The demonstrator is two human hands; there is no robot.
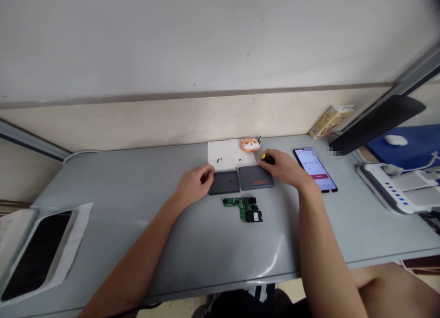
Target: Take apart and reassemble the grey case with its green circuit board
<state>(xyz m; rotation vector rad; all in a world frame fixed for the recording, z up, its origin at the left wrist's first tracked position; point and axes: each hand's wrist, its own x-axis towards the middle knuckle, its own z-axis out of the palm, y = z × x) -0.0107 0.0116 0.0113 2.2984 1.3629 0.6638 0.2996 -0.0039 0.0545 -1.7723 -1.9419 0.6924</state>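
Note:
My left hand (194,183) rests curled on the grey table, its fingers pinched at the left edge of a flat dark grey cover plate (225,182). My right hand (283,167) is closed round a small screwdriver with a yellow and black handle (267,158), beside a grey box-shaped housing (256,177). A green circuit board (244,208) with black ports lies just in front of both parts. A few tiny black screws (220,160) sit on a white paper sheet (228,154) behind the housing.
An orange animal-shaped item (250,145) sits on the paper. A phone (315,169) with a lit timer screen lies at the right. A black-screened device on paper (36,251) lies far left, a white power strip (385,189) and a carton (330,121) far right.

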